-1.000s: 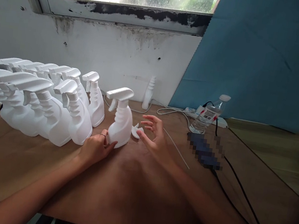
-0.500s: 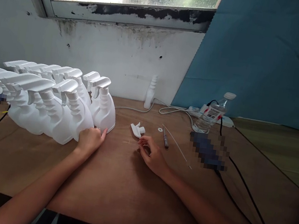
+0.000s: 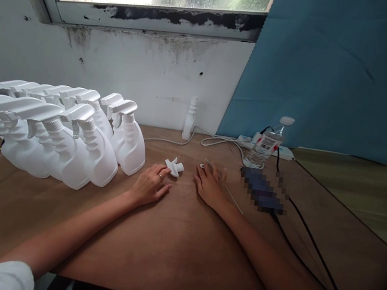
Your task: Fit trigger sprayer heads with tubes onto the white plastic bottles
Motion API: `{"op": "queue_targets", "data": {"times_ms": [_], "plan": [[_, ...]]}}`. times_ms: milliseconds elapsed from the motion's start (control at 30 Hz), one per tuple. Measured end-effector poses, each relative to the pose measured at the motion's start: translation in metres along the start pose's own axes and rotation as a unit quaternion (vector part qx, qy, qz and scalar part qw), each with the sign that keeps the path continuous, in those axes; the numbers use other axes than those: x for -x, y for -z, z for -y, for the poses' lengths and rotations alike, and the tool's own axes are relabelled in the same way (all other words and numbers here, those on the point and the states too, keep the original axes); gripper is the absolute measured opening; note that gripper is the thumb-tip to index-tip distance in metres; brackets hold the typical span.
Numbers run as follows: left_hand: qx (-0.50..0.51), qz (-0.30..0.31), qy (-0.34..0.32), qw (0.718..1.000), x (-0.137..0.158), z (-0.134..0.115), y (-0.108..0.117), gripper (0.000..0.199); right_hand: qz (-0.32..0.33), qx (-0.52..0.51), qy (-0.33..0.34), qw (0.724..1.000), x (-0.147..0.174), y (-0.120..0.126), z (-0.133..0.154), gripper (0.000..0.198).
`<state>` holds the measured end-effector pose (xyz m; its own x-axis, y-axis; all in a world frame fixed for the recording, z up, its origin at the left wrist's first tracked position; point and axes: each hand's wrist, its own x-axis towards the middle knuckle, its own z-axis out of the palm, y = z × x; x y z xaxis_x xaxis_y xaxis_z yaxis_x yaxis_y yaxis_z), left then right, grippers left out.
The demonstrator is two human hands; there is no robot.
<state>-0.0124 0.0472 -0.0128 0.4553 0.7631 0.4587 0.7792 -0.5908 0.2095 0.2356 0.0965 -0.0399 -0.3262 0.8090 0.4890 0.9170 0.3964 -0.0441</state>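
A loose white spray trigger head (image 3: 175, 167) lies on the wooden table in front of me. My left hand (image 3: 151, 184) rests beside it with fingers apart, the fingertips at its left edge; whether they touch it I cannot tell. My right hand (image 3: 209, 186) lies palm down with fingers spread, reaching over the spot of the small screwdriver, which is now hidden. A small white washer (image 3: 202, 165) shows at its fingertips. A thin white tube (image 3: 234, 201) runs out from under that hand to the right.
Several assembled white spray bottles (image 3: 100, 155) stand in rows on the left. By the wall is a white bottle without a head (image 3: 190, 118). To the right are a clear water bottle (image 3: 264, 148), a power strip (image 3: 287, 153), a blurred dark object (image 3: 261, 191) and black cables (image 3: 311, 252).
My left hand has left the base of the spray bottles and moved right to the trigger head. My right hand has shifted right, away from the trigger head, over the screwdriver and tube.
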Motion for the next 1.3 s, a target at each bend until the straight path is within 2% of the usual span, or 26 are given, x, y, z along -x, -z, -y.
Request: {"op": "queue_targets", "data": {"times_ms": [67,133,233,433,567,700,800,967,1133,1300], "plan": [[0.021,-0.013,-0.002,1.0,-0.018,0.003,-0.008,0.052,0.01,-0.025,0.025,0.999,0.001,0.0,-0.001,0.032],[0.031,-0.009,0.027,0.999,-0.033,0.007,-0.015,0.056,0.001,-0.054,0.071,0.996,0.001,0.004,0.002,0.026],[0.057,0.021,0.079,0.995,-0.043,0.013,-0.024,0.048,-0.006,-0.083,0.106,0.991,0.003,0.013,0.013,0.023],[0.183,-0.005,0.086,0.979,-0.034,0.021,-0.025,0.039,0.029,-0.059,0.04,0.997,0.005,0.022,0.026,0.027],[0.225,0.012,0.069,0.972,-0.029,0.015,-0.019,0.052,0.04,-0.037,0.061,0.997,0.004,0.028,0.025,0.027],[0.251,0.032,0.053,0.966,-0.027,0.004,-0.013,0.043,0.033,-0.03,0.088,0.995,0.006,0.026,0.021,0.034],[0.283,0.012,0.036,0.959,-0.025,-0.002,-0.013,0.039,0.022,-0.034,0.097,0.994,0.008,0.019,0.016,0.034],[0.277,-0.012,0.025,0.96,-0.024,-0.002,-0.017,0.041,0.011,-0.05,0.059,0.997,0.007,0.015,0.013,0.03],[0.285,0.04,0.051,0.956,-0.025,-0.002,-0.017,0.04,0.02,-0.036,0.066,0.997,0.007,0.016,0.013,0.03],[0.255,0.089,0.032,0.962,-0.028,-0.004,-0.014,0.036,0.013,-0.049,0.069,0.996,0.005,0.014,0.012,0.022]]}}
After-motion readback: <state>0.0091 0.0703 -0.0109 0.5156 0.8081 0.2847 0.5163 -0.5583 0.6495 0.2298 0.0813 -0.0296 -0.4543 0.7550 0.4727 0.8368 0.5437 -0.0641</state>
